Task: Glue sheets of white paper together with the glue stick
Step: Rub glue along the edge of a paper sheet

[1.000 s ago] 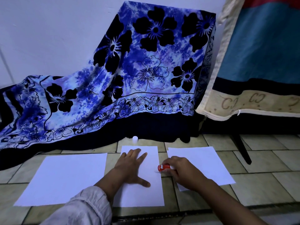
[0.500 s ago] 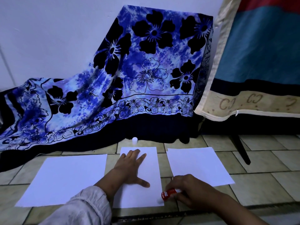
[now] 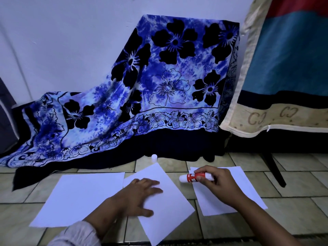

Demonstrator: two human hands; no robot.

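Three white paper sheets lie on the tiled floor. The middle sheet (image 3: 166, 197) is turned at an angle, and my left hand (image 3: 140, 196) presses flat on it with fingers spread. Its far left corner touches or overlaps the left sheet (image 3: 78, 197). My right hand (image 3: 216, 185) holds the red-and-white glue stick (image 3: 191, 177) sideways above the right sheet (image 3: 245, 189), its uncapped tip pointing left, between the middle and right sheets. The small white cap (image 3: 154, 157) stands on the floor just beyond the middle sheet.
A blue flowered cloth (image 3: 142, 96) drapes over furniture behind the papers, reaching the floor at the left. A mattress-like cushion (image 3: 284, 71) leans at the right, with a dark leg (image 3: 273, 167) below it. Beige floor tiles (image 3: 292, 206) surround the sheets.
My left hand has rotated the middle sheet from straight to angled. My right hand lifted the glue stick from the sheet's near right edge up and away, now over the right sheet.
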